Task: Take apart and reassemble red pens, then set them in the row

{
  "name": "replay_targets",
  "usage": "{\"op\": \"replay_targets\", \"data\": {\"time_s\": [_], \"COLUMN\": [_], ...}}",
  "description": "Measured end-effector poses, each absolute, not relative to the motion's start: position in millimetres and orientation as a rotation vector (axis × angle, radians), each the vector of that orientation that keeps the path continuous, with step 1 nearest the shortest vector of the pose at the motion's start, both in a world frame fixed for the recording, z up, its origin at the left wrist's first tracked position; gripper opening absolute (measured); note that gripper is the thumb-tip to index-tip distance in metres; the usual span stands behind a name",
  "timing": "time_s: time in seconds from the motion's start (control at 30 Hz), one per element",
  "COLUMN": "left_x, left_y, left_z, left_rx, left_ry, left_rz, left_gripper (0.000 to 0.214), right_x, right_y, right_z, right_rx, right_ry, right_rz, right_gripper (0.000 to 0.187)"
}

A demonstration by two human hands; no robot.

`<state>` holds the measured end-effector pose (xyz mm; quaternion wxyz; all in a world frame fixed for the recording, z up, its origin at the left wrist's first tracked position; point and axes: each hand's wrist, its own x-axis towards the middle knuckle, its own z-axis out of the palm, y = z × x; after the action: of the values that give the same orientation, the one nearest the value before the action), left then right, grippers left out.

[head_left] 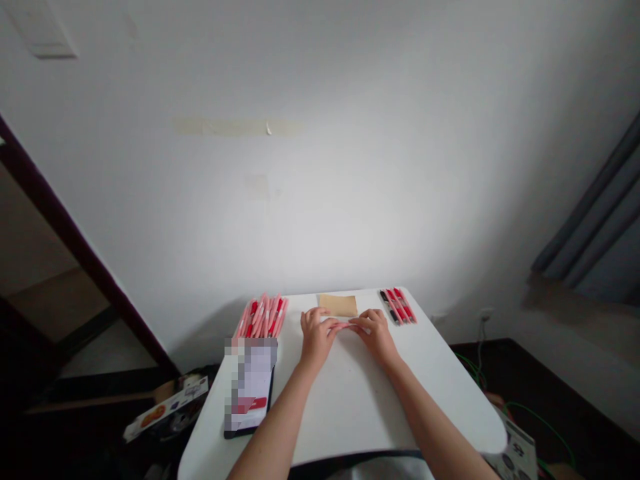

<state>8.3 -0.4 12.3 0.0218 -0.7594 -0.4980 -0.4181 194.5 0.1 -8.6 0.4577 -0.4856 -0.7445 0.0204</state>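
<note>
A thin pink pen is held level between my two hands, above the middle of the white table. My left hand pinches its left end, and my right hand pinches its right end. Fingers cover both ends, so only a short middle stretch shows. Just beyond the hands lies a flat tan piece of paper or card. A heap of pink and red pens sits at the table's back left. Several black, red and pink pens lie side by side at the back right.
A tablet or large phone with a partly blurred screen lies at the left, near my left forearm. The table's back edge meets a white wall. Boxes and green cables are on the floor beside the table.
</note>
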Motion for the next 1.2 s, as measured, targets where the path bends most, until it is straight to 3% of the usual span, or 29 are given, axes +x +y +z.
{"op": "replay_targets", "data": {"time_s": [0.63, 1.2], "left_x": [5.2, 5.5], "left_y": [-1.7, -2.8], "left_z": [16.2, 18.4], "left_rx": [-2.280, -2.236], "left_ry": [-1.617, -1.675], "left_rz": [-1.337, -1.330], "left_gripper": [0.015, 0.016], "right_x": [199.6, 201.1], "right_y": [1.8, 4.1], "right_z": [-10.6, -13.5], "right_rx": [-1.336, -1.352], "right_ry": [-1.698, -1.696], "right_rz": [0.044, 0.058], "right_gripper": [0.034, 0.032]}}
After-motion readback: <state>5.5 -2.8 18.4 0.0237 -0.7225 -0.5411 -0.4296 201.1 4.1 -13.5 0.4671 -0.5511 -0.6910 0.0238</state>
